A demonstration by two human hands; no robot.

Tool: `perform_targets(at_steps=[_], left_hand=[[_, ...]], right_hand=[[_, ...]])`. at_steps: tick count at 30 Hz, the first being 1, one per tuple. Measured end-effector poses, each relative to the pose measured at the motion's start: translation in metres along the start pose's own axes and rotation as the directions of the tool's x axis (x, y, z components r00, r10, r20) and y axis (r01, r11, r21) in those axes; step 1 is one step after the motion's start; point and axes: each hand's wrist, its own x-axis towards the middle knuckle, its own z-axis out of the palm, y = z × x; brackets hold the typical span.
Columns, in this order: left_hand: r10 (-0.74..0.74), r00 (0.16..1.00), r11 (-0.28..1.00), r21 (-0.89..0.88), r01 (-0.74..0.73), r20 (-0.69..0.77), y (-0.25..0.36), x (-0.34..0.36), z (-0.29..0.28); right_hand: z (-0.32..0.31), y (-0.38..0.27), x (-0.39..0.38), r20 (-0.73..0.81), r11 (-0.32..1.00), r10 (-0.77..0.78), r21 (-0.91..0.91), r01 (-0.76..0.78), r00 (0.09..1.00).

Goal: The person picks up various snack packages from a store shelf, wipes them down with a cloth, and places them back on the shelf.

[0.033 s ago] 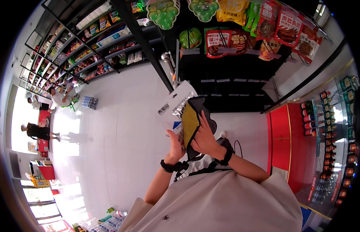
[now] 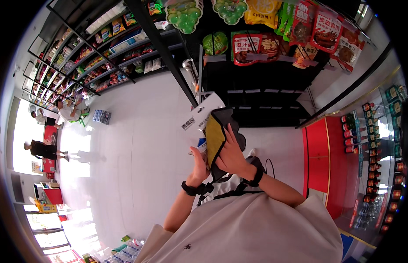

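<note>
A folded cloth (image 2: 215,139), yellow on one side with dark grey scalloped edging, is held up in front of my body. My right hand (image 2: 233,157) lies over its grey side, index finger stretched along it and the other fingers curled at the fold. On the cloth's left, my left hand (image 2: 199,165) has its thumb raised; its other fingers pass out of sight behind the cloth, against the packaging. A white header card (image 2: 204,111) with a hang hole stands above the cloth's far end. A small blue printed part (image 2: 201,142) shows beside my left thumb.
Ahead is a black rack (image 2: 261,98) with hanging snack bags (image 2: 246,49). A red cabinet (image 2: 317,162) and a glass case of bottles (image 2: 372,153) stand right. Stocked shelves (image 2: 103,57) and a bottle pack (image 2: 101,116) are left. Several people (image 2: 44,149) are far left.
The white header card has tilted a little and shifted slightly right. The cloth has turned very slightly; both hands stay in nearly the same place.
</note>
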Motion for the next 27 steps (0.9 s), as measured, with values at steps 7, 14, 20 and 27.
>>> perform_targets(at_steps=[7, 14, 20, 27], left_hand=[[-0.141, 0.974, 0.99, -0.042, 0.135, -0.176, -0.002, -0.01, 0.014], [-0.179, 0.95, 0.964, -0.237, 0.118, -0.256, -0.001, -0.009, 0.003], [-0.006, 0.923, 0.99, 0.13, 0.061, -0.386, 0.014, -0.005, 0.0], [0.379, 0.908, 0.838, 0.484, -0.253, -0.18, 0.003, 0.043, -0.009]], right_hand=[[-0.021, 0.007, 0.021, -0.04, 0.998, 0.04, -0.036, -0.042, 0.998], [0.01, 0.043, -0.025, -0.145, 0.888, 0.41, 0.289, -0.358, 0.901], [0.005, 0.065, -0.06, 0.29, 0.26, 0.711, 0.738, -0.622, 0.64], [-0.048, 0.042, -0.072, 0.343, 0.287, 0.752, 0.598, -0.749, 0.563]])
